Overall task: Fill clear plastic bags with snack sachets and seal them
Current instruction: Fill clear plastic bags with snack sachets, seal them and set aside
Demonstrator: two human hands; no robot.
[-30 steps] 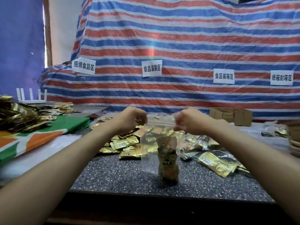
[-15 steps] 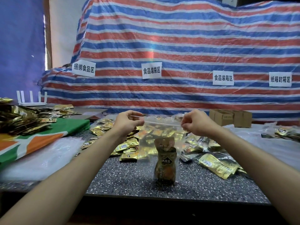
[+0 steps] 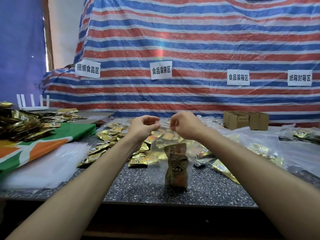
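Observation:
A clear plastic bag (image 3: 191,154) hangs upright over the speckled table (image 3: 142,186), its bottom touching the top. Brown-and-gold snack sachets (image 3: 176,168) stand inside it. My left hand (image 3: 142,127) pinches the bag's top edge near the middle. My right hand (image 3: 184,125) pinches the same edge just to the right, the two hands close together. Loose gold sachets (image 3: 110,144) lie scattered behind and to the left of the bag.
A stack of clear bags (image 3: 43,167) lies at the left front, on a green-and-orange cloth (image 3: 34,148) bearing a heap of gold sachets (image 3: 20,125). Filled bags (image 3: 259,151) lie at the right. Cardboard boxes (image 3: 245,120) stand at the back right before a striped tarpaulin.
Both hands have slid inward along the bag's top edge, from its two corners to near its middle. The bag stays upright on the table.

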